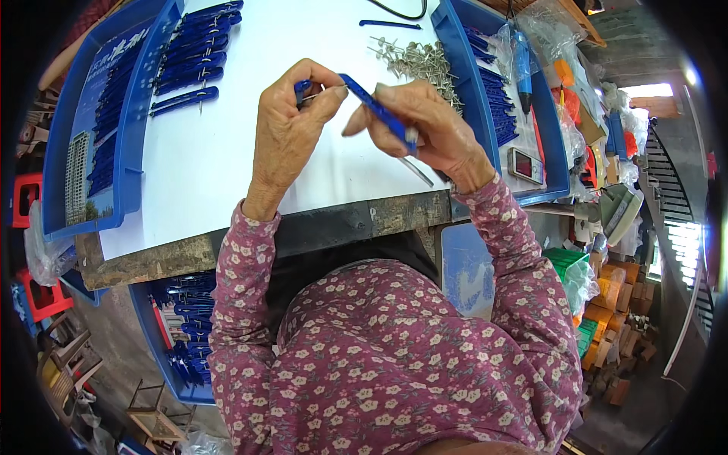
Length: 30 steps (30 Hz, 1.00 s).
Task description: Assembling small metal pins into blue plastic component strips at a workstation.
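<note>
Above the white work surface (258, 159), my hands meet over a long blue plastic strip (379, 110). My left hand (284, 125) is closed, its thumb and forefinger pinching a thin metal pin by the strip's upper end. Another small blue piece (301, 89) shows inside its curled fingers. My right hand (432, 125) grips the strip's lower part, and a slim metal rod (417, 173) sticks out below that palm. To the right lies a heap of metal pins with round heads (421, 64). One loose blue strip (389, 25) rests beyond them.
At left, a blue tray (133, 171) holds dark blue strips, with a row of blue assembled pieces (186, 98) beside it. The right-hand tray (478, 91) contains more strips and a small device with a screen (525, 165). A blue electric screwdriver (522, 64) hangs above it.
</note>
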### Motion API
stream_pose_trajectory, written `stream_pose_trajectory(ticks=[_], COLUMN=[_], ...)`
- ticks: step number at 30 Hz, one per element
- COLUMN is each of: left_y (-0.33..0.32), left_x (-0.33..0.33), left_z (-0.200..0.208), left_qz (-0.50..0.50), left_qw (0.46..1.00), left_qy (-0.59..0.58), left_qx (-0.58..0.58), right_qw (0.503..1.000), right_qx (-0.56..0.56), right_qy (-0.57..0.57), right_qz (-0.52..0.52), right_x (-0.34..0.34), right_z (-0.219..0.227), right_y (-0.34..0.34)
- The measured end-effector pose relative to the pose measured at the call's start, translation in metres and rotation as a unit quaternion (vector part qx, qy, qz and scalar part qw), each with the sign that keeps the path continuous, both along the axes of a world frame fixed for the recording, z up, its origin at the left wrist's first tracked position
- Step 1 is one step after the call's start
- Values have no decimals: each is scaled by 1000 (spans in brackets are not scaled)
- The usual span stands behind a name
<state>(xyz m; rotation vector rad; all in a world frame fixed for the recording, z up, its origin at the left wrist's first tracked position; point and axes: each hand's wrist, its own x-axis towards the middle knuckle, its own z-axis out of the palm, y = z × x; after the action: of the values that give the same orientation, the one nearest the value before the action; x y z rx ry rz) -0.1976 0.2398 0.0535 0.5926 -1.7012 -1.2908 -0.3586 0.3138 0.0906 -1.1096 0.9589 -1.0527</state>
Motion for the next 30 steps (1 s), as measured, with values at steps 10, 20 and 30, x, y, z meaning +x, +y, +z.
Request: stream_pose_trajectory(ticks=[10,20,30], left_y=[-1,-1,8], left_x=[-3,-3,-1], left_z=[7,6,10], left_qz=[-83,-56,-118], left_qw=[996,998,986], left_qy=[26,12,71], left_qx=[25,37,94], right_qw=[994,992,985], right_qx=[-94,-2,-55], right_qy=[21,46,134], right_qz=[-46,115,-92], right_x=[-7,-9,-5], right_z=[-1,11,-6], right_y=[-19,14,7])
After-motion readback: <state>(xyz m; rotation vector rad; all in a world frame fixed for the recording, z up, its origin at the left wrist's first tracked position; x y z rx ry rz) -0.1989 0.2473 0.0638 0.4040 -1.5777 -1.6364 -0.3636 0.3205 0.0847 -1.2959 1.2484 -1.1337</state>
